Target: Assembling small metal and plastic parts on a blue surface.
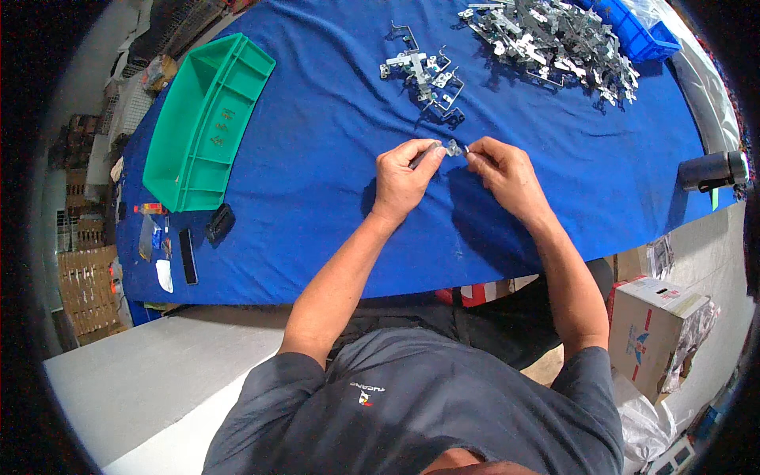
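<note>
Over the middle of a blue cloth, my left hand [402, 180] pinches a small metal bracket [453, 148] between thumb and fingertips. Part of the bracket is hidden by those fingers. Facing it from the right, my right hand [507, 174] is closed, thumb against fingers, on a small part at the bracket's other end. That part is too small to name. Just beyond both hands lies a loose group of bent metal brackets and wire pieces [423, 71].
A large heap of metal parts [554, 47] lies far right, beside a blue plastic basket [651, 43]. A green divided tray [176, 119] stands at left, with a phone [188, 256] and a black object [220, 224] nearer. At the right edge lies a dark bottle [712, 171]; a carton [653, 332] stands below.
</note>
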Available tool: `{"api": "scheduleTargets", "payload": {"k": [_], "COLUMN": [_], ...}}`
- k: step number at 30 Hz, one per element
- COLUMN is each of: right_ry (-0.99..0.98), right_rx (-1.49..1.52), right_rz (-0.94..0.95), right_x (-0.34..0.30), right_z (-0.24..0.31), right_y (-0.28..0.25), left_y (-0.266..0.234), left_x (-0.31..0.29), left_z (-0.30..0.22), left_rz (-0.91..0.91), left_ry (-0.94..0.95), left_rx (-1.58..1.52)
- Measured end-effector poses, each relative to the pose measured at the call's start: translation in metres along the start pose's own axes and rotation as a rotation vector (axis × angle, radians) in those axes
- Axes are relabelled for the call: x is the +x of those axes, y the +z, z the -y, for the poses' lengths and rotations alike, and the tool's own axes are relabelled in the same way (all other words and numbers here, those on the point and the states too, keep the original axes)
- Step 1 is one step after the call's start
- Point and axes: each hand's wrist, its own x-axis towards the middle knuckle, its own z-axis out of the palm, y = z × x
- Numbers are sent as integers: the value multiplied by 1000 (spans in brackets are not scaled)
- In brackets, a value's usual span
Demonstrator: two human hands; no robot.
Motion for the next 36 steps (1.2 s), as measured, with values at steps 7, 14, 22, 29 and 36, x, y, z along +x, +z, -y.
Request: {"api": "scheduleTargets", "payload": {"k": [7,14,22,29,36], "right_ry": [60,12,-14,-347,9], "right_rx": [45,29,124,-77,53], "right_rz": [38,43,-20,-291,25], "right_x": [-3,-2,-2,5,-3], "right_z": [5,-2,2,-3,-2], "right_y": [2,7,11,19,2], "left_y": [0,0,3,3,1], "left_x": [0,0,1,2,0], "left_z": [-1,-4,-9,-8,1], "left_rz": [-43,10,22,41,-8], "left_ry": [-98,-29,64,104,-28], "left_rx": [-165,3,109,117,-18]}}
